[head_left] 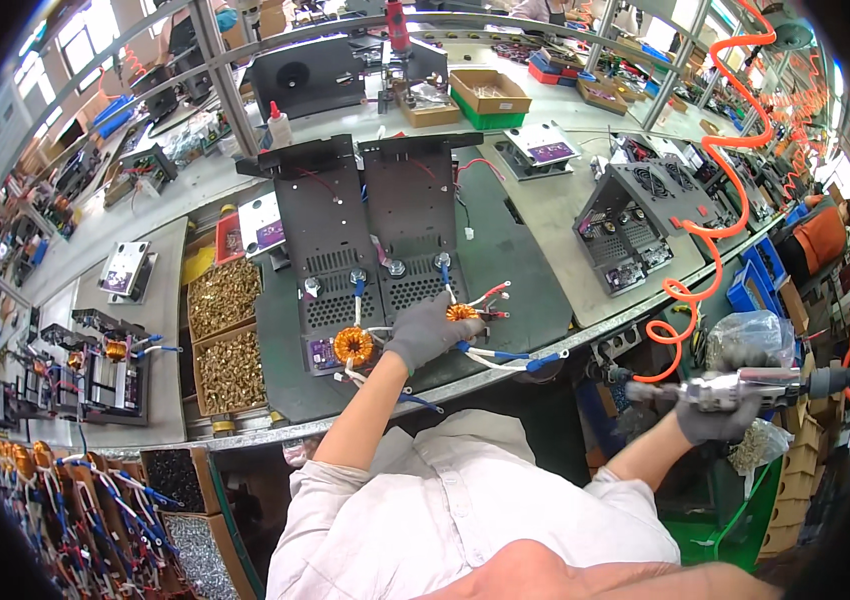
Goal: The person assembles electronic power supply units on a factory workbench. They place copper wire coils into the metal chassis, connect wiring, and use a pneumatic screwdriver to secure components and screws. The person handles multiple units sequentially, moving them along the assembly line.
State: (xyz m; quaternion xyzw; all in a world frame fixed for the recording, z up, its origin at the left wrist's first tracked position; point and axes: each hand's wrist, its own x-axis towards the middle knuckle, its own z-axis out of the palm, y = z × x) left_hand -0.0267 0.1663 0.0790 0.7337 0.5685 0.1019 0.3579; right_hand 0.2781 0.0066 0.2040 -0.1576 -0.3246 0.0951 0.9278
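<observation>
My left hand (427,332), in a grey glove, reaches onto the right one of two black perforated metal panels (411,200). Its fingers and thumb close around a copper-wound ring coil (462,313), which they partly cover. Blue, white and red leads (515,357) with ring terminals trail from this coil. A second ring coil (353,346) lies on the left panel, beside a small purple circuit board (323,353). Off to the right, away from the bench, my gloved right hand (717,418) is wrapped around a silver air driver (735,388) held level.
Bins of brass-coloured fasteners (229,365) stand left of the green work mat (295,393). A black metal housing (623,228) sits to the right. An orange coiled air hose (720,200) hangs near my right arm. Wired coils (65,500) hang at lower left. A co-worker (817,240) sits far right.
</observation>
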